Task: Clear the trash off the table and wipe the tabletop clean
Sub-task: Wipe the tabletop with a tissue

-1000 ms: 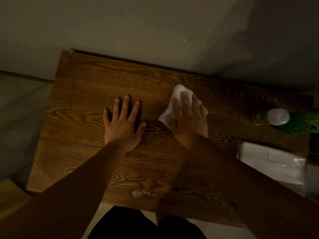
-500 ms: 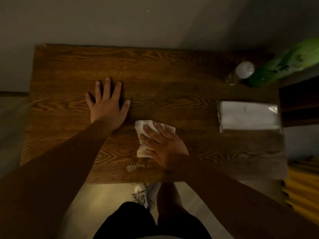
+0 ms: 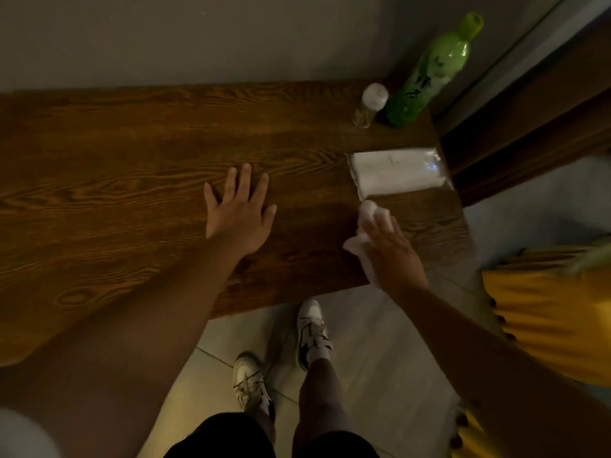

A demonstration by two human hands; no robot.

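Tissue (image 3: pixel 367 223), crumpled white, is pressed under the right hand (image 3: pixel 393 256) at the surface (image 3: pixel 132 180) edge, just below the pack (image 3: pixel 396 171). The left hand (image 3: pixel 239 209) is laid flat, grip wide. Firm, overlapping strokes are judged best.

place: home room | cues: wooden table (image 3: pixel 132 180), tiled floor (image 3: pixel 380 352), tissue pack (image 3: pixel 396 171)
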